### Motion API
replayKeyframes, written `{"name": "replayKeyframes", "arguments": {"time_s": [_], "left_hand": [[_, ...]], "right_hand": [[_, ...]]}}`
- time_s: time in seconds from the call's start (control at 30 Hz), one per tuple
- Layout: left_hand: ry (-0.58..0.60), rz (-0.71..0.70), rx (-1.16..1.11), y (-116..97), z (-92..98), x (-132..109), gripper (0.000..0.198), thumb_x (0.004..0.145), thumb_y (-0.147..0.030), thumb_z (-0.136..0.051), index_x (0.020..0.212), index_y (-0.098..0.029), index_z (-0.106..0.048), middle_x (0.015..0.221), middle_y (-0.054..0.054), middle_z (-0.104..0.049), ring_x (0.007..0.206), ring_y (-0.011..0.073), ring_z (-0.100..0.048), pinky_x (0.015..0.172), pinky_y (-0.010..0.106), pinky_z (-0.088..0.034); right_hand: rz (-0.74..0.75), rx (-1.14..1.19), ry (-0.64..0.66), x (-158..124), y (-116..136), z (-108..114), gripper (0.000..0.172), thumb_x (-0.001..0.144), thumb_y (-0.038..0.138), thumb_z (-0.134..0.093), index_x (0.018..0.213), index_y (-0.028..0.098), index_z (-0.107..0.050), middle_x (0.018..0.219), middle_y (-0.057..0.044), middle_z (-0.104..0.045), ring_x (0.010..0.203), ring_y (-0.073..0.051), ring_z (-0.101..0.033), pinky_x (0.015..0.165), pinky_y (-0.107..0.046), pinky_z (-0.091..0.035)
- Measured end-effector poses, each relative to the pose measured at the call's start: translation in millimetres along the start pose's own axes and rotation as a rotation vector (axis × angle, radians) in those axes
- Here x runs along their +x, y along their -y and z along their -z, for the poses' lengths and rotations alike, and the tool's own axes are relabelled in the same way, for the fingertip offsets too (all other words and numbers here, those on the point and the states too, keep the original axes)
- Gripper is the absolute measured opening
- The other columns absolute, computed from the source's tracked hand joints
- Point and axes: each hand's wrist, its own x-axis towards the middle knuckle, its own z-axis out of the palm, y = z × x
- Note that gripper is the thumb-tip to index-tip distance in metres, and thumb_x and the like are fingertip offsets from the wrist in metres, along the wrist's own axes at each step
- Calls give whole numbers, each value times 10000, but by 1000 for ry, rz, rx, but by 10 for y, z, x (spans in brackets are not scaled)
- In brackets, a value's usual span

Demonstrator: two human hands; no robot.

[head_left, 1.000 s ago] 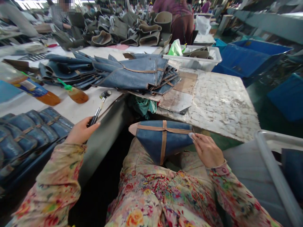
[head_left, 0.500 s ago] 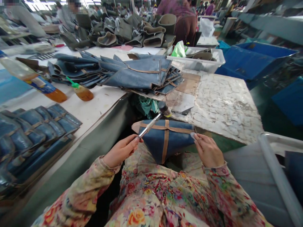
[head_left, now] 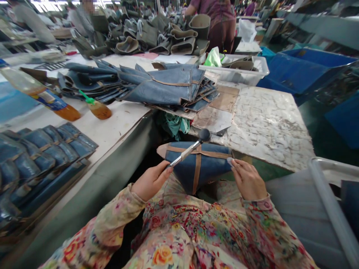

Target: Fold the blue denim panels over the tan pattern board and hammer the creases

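My left hand [head_left: 153, 180] is closed around the end of a small hammer [head_left: 187, 150] with a metal shaft and a round dark head. The hammer slants up to the right, its shaft crossing in front of a blue leather piece [head_left: 183, 170]. Tan strips form a cross on that piece, which lies over my lap and has a pale pointed left end. At the piece's right end, my right hand [head_left: 248, 180] pinches its edge, with something small and whitish at the fingertips.
Blue leather pieces [head_left: 165, 91] are piled on the table ahead. Two bottles [head_left: 53, 101] and folded blue pieces [head_left: 42, 149] are at the left. A grey bin [head_left: 297, 201] stands close at my right, a worn board [head_left: 269, 119] ahead of it. Blue bins [head_left: 291, 73] and people are farther off.
The hammer's head has moved up and to the right, and my left hand has shifted slightly right with it. My right hand and the blue leather piece have hardly moved.
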Motion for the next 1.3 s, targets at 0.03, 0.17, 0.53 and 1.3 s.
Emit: {"name": "replayKeyframes", "arguments": {"time_s": [0.03,0.17,0.53,1.3], "left_hand": [[29,13,23,15,-28,10,325,888,-434,-323,954,-211,-550,724,-9,-574,667,140,-542,639,221,-403],[80,50,49,105,-127,67,316,869,-440,-360,939,-219,-575,749,2,-599,713,164,-573,670,240,-422],[82,89,-7,136,-122,43,335,865,-457,-363,970,-215,-571,756,2,-596,740,163,-567,713,241,-424],[14,8,14,82,-119,70,364,900,-453,-288,1012,-209,-533,782,0,-578,706,135,-546,685,219,-397]], "right_hand": [[-1,0,0,-2,-2,-3,323,893,268,-400,1135,169,-590,1099,-72,-595,983,-201,-528,874,-327,-442],[12,9,2,-12,-19,-16,325,894,273,-396,1135,176,-590,1087,-74,-599,980,-196,-533,878,-333,-441],[33,6,-18,-20,-33,-28,325,895,278,-398,1121,148,-592,1080,-79,-598,954,-194,-539,861,-323,-438],[12,49,-18,-38,-44,-48,326,896,277,-401,1140,158,-580,1102,-81,-592,990,-192,-536,878,-331,-437]]}}
